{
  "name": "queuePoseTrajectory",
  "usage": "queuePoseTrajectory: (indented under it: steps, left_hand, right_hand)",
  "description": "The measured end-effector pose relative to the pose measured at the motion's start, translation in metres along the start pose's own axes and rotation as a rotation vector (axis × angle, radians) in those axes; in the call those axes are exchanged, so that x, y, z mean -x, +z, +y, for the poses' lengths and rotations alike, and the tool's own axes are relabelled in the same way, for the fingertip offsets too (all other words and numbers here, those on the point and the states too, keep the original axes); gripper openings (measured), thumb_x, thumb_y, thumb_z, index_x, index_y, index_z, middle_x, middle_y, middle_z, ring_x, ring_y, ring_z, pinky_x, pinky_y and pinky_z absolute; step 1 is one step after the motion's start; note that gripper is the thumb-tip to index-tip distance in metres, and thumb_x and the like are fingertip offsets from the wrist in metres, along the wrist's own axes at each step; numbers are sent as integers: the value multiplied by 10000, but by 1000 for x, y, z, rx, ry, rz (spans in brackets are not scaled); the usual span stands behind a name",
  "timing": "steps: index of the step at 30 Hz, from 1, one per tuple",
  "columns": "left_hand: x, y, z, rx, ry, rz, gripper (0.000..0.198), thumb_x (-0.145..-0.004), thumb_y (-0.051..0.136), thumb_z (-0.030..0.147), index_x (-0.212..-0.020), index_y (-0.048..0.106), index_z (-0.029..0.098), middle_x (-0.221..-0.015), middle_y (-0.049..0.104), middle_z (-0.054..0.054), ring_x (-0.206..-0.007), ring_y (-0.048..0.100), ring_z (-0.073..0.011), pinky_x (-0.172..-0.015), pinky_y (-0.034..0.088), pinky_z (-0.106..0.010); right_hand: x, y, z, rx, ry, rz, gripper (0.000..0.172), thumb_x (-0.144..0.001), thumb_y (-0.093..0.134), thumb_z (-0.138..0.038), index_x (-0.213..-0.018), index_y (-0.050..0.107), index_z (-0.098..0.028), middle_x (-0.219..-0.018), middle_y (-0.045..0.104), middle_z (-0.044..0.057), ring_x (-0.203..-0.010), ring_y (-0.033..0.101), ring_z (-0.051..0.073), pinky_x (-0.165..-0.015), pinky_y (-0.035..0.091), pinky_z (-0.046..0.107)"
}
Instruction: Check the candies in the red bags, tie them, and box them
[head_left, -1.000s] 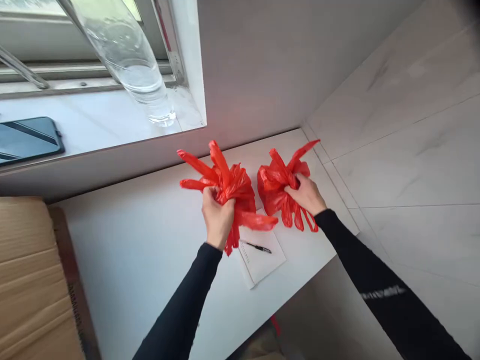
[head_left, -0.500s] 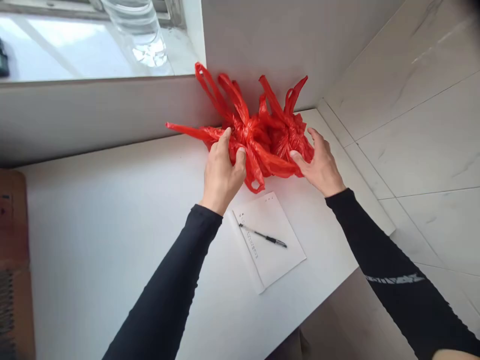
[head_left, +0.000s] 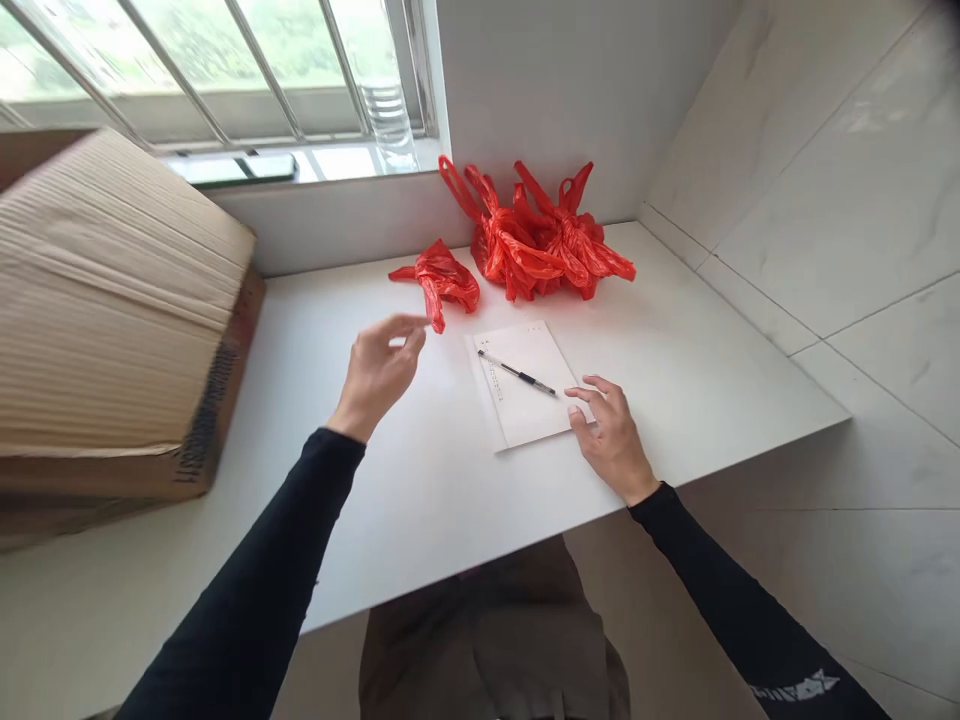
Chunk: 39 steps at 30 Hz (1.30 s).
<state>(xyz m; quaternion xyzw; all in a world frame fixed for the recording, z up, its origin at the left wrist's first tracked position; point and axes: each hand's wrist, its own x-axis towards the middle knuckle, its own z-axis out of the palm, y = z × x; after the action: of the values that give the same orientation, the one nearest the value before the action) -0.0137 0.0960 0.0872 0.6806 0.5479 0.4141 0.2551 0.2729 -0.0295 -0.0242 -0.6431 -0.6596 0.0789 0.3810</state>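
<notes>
Loosely curled, with a gap between thumb and fingers, my left hand [head_left: 381,372] is over the white table. Its fingertips are right by the dangling tail of a small knotted red plastic bag [head_left: 448,278]; whether they touch it I cannot tell. My right hand [head_left: 611,440] hovers at the lower right corner of an open notepad [head_left: 525,420], fingers apart and holding nothing. A black-gripped pen [head_left: 517,374] lies slantwise across the page, which has small handwriting down its left side. Behind, two bulging red plastic bags [head_left: 544,250] with tied handles sit together against the wall.
A large cardboard box [head_left: 112,300] stands on the left of the white table [head_left: 337,560]. On the windowsill are a clear plastic bottle [head_left: 390,125] and a dark flat object [head_left: 247,170]. Marble-like tiles [head_left: 840,200] cover the right wall.
Both hands have drawn back from the red bags toward me. The small bag now lies apart, left of the other two. The view has widened, bringing in the cardboard box.
</notes>
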Motion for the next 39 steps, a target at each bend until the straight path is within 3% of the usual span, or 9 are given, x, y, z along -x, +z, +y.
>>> queuePoseTrajectory:
  steps: [5, 9, 13, 16, 20, 25, 30, 34, 39]
  left_hand:
    - [78, -58, -28, -38, -222, 22, 190, -917, 683, 281, -1034, 761, 153, -961, 782, -70, -948, 733, -230, -909, 577, -431]
    - [107, -83, -46, -28, -353, 73, 213, -969, 672, 325, -1048, 710, 131, -932, 739, -45, -882, 714, -193, -844, 588, -403]
    - [111, -80, -58, -3, -380, 92, 249, -994, 640, 361, -1080, 686, 132, -938, 714, -40, -803, 688, -165, -755, 589, -348]
    - [107, -66, -68, 16, -359, 77, 285, -1010, 608, 390, -1125, 669, 137, -957, 704, -44, -806, 681, -166, -741, 587, -344]
    - [105, -48, -77, 15, -331, -34, 298, -1001, 618, 400, -1141, 673, 143, -1010, 707, -57, -905, 689, -198, -841, 580, -404]
    - [106, -55, -80, 29, -292, -173, 330, -986, 626, 433, -1156, 689, 158, -1085, 723, -76, -986, 684, -222, -936, 541, -451]
    - [107, -65, -85, 77, -276, -184, 427, -949, 584, 541, -1162, 717, 195, -983, 767, -71, -914, 695, -233, -852, 539, -392]
    - [109, -64, -88, 79, -287, -155, 464, -908, 576, 600, -1130, 752, 234, -950, 781, -64, -797, 671, -239, -758, 533, -367]
    - [110, -62, -94, 79, -297, -141, 465, -883, 593, 617, -1134, 757, 261, -944, 779, -55, -775, 668, -242, -717, 538, -364]
  right_hand:
    - [-3, 9, -11, -29, -44, -15, 310, -1014, 455, -326, -1218, 672, -239, -1360, 546, 144, -1327, 499, 315, -1000, 536, 497]
    - [-16, 19, -16, 14, -80, -36, 286, -990, 501, -280, -1196, 680, -194, -1286, 593, 155, -1245, 549, 314, -1117, 416, 560]
    - [-26, 33, -26, 72, -88, -43, 362, -982, 539, -298, -1294, 648, -151, -1187, 640, 153, -1149, 578, 317, -1041, 466, 532]
    - [-25, 45, -35, 115, -130, -74, 485, -988, 555, -396, -1429, 586, -197, -1316, 616, 166, -1254, 539, 335, -1130, 395, 554]
    - [-18, 54, -36, 171, -146, -127, 448, -1013, 516, -447, -1407, 618, -260, -1467, 563, 147, -1390, 480, 333, -1202, 288, 615]
    - [-15, 40, -13, 203, -87, -122, 431, -1009, 509, -439, -1393, 621, -280, -1477, 570, 135, -1388, 504, 333, -1187, 292, 652]
    - [-28, 26, -1, 165, 1, -30, 437, -984, 498, -424, -1326, 652, -199, -1411, 562, 196, -1334, 519, 390, -1149, 302, 709]
    - [-58, 50, -45, 26, -36, -21, 376, -981, 516, -425, -1267, 664, -231, -1374, 546, 166, -1320, 508, 351, -1143, 386, 602]
    - [-113, 123, -126, -201, -74, -117, 332, -929, 644, -387, -1242, 702, -293, -1497, 476, 118, -1463, 379, 333, -1164, 400, 519]
